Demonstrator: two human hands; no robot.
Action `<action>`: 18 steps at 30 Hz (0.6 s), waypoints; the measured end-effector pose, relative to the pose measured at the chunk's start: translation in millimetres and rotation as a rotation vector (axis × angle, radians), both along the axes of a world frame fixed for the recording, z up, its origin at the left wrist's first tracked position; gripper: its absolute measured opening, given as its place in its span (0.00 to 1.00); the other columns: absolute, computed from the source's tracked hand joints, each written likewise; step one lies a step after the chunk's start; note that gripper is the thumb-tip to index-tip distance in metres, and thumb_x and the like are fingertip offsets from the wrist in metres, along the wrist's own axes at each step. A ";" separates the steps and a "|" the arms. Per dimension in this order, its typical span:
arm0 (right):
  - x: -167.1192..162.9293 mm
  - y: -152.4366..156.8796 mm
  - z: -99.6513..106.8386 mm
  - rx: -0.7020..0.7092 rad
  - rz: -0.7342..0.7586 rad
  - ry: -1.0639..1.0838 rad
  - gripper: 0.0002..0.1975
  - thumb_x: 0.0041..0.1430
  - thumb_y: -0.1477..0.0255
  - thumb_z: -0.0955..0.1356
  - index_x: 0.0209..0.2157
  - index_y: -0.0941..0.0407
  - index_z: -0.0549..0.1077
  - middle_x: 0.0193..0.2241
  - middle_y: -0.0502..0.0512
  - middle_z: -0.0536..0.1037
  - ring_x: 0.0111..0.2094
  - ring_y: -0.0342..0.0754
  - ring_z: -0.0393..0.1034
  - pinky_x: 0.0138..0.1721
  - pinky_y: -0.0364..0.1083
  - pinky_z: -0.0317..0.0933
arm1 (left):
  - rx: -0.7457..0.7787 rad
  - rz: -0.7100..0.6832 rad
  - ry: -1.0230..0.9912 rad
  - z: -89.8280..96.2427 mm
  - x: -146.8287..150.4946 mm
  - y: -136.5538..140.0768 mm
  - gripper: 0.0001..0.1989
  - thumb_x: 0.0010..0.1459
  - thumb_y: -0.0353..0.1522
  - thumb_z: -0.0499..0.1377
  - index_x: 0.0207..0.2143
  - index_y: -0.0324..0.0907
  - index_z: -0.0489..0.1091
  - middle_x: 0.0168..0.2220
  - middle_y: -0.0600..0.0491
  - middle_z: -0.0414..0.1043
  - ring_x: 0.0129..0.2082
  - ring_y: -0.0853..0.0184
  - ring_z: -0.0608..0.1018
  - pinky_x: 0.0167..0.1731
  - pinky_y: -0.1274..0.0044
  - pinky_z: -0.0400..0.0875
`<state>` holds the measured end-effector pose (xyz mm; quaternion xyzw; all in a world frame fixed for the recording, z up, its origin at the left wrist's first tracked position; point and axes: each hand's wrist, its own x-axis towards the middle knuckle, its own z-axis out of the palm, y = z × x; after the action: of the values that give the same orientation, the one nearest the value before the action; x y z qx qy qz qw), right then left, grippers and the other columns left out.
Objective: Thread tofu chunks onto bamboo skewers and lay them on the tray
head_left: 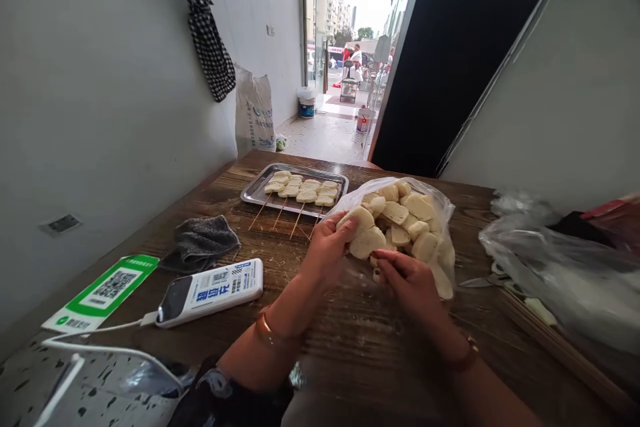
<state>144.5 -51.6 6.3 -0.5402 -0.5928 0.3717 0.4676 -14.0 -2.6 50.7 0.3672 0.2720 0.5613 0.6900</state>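
My left hand is closed on two pale, flat food slices, one above the other, thumb across the upper one. Close by, my right hand pinches at the lower slice's bottom edge; what sits between its fingertips is too small to make out. Just behind both hands, an open clear plastic bag is heaped with similar slices. Further back on the left, a metal tray carries several skewers of slices, their wooden sticks poking out over the near rim.
Left on the wooden table are a grey cloth, a white power bank with a cable, and a green QR card. To the right lie scissors, a bundle of sticks and plastic bags.
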 end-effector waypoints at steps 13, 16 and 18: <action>4.5 2.8 8.8 0.153 -0.037 -0.145 0.14 0.60 0.64 0.65 0.32 0.57 0.80 0.19 0.49 0.75 0.22 0.43 0.67 0.24 0.41 0.61 | 0.027 -0.045 0.038 -13.8 15.3 0.1 0.21 0.49 0.40 0.68 0.41 0.34 0.75 0.35 0.48 0.78 0.32 0.67 0.78 0.34 0.77 0.73; 13.5 2.6 12.3 0.161 -0.089 -0.143 0.14 0.60 0.63 0.66 0.33 0.57 0.80 0.21 0.49 0.76 0.21 0.42 0.66 0.24 0.41 0.60 | 0.009 -0.028 0.021 -11.7 11.7 3.7 0.27 0.49 0.41 0.68 0.48 0.38 0.71 0.40 0.48 0.77 0.36 0.67 0.78 0.38 0.76 0.73; 22.2 2.9 15.2 0.159 -0.184 -0.107 0.14 0.58 0.62 0.67 0.33 0.57 0.80 0.20 0.48 0.75 0.20 0.41 0.64 0.22 0.40 0.58 | -0.007 0.006 0.053 -11.2 7.5 7.1 0.28 0.51 0.43 0.66 0.51 0.40 0.68 0.43 0.47 0.77 0.37 0.67 0.79 0.38 0.76 0.74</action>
<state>166.6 -48.7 21.5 -0.5727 -0.5924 0.2497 0.5086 -6.5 4.5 39.5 0.3788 0.2932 0.5523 0.6822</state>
